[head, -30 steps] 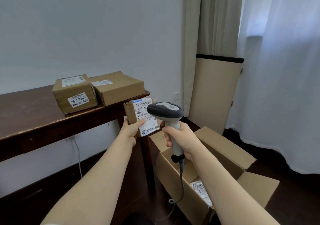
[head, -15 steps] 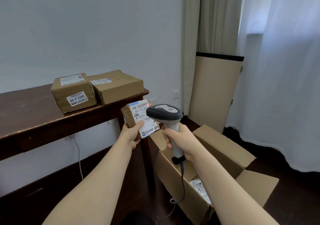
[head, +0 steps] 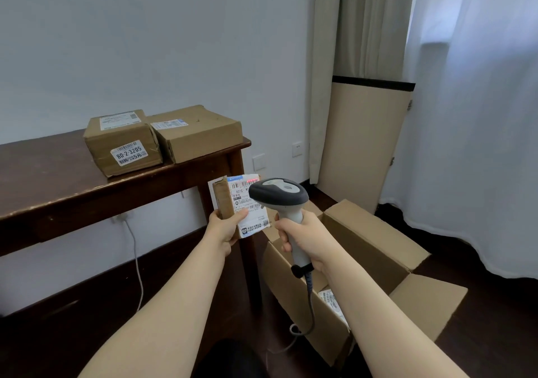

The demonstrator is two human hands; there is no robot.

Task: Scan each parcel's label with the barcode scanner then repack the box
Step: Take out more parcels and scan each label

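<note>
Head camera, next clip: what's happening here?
A person is scanning parcels. The left hand holds a small parcel up, label towards the barcode scanner, which the right hand grips by the handle. A red scan line falls across the label's top barcode. A parcel marked 80-2-3205 and a wider parcel sit side by side on the wooden table. The open cardboard box stands on the floor with a labelled item inside.
</note>
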